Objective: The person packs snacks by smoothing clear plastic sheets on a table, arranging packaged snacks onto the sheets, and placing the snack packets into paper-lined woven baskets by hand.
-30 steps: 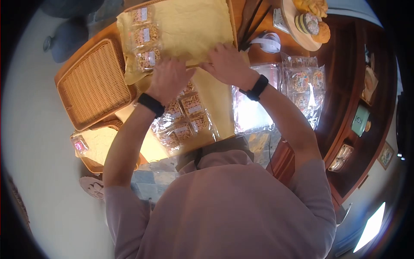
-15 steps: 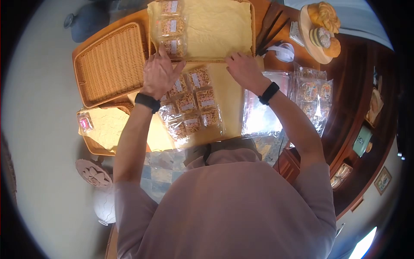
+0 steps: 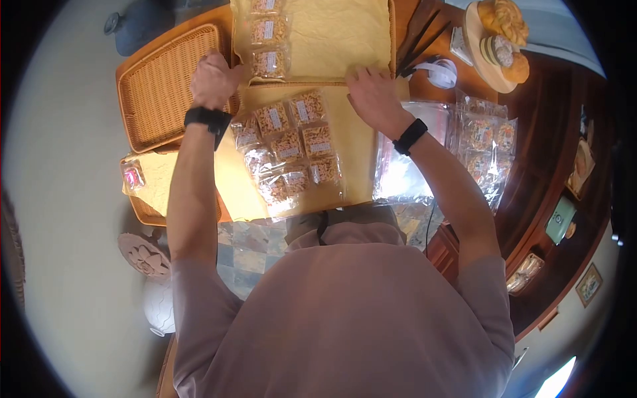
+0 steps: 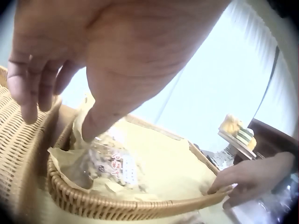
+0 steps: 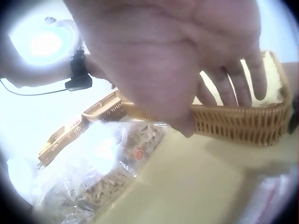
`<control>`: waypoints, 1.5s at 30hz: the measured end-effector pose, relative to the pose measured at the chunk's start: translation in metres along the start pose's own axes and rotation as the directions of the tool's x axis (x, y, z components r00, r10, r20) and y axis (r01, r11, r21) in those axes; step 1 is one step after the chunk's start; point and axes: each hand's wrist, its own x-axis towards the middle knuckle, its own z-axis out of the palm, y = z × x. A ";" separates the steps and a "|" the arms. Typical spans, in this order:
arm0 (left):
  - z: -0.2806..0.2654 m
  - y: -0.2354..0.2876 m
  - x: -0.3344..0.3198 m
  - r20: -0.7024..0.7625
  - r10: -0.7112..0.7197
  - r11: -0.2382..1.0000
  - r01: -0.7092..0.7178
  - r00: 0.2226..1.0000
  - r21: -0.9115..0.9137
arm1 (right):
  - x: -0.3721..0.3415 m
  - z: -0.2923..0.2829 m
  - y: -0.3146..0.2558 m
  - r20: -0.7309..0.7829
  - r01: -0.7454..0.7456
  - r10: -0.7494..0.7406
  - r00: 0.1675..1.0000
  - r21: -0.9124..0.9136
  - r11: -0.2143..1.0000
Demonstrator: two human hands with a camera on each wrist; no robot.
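A wicker basket (image 3: 393,36) lined with yellow paper (image 3: 332,43) holds a column of clear-wrapped crumbly snack packets (image 3: 268,30) along its left side. My right hand (image 3: 375,99) grips its front rim near the right corner, fingers over the rim and thumb outside, as the right wrist view shows. Raised over the gap between this basket and the unlined wicker basket (image 3: 159,89) is my left hand (image 3: 213,81). Its fingers (image 4: 32,88) hang loosely towards the unlined basket and its thumb reaches over the lined one, near a labelled packet (image 4: 114,165). It holds nothing.
A clear bag of several snack packets (image 3: 285,146) lies before the lined basket. To the right are flat plastic bags (image 3: 408,146), more bagged packets (image 3: 488,136), a white ribbon roll (image 3: 442,73) and a round board with bread (image 3: 474,40). A third basket (image 3: 149,211) stands lower left.
The lined basket sits at the table's back with more of its front edge showing. My left hand has left its front rim and moved left and up; the right hand stays at the rim.
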 end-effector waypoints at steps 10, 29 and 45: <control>0.033 -0.006 0.000 -0.084 -0.030 0.995 0.038 0.996 0.093 | -0.003 0.027 0.011 -0.073 0.115 -0.107 0.992 0.116 0.987; 0.061 0.052 -0.023 -0.132 0.302 0.945 -0.279 0.944 0.171 | -0.007 0.033 0.018 -0.056 0.080 -0.073 0.996 0.131 0.988; 0.041 0.052 0.020 -0.011 0.548 0.736 -0.476 0.836 0.481 | -0.010 0.033 0.012 -0.076 0.051 -0.044 0.996 0.090 0.995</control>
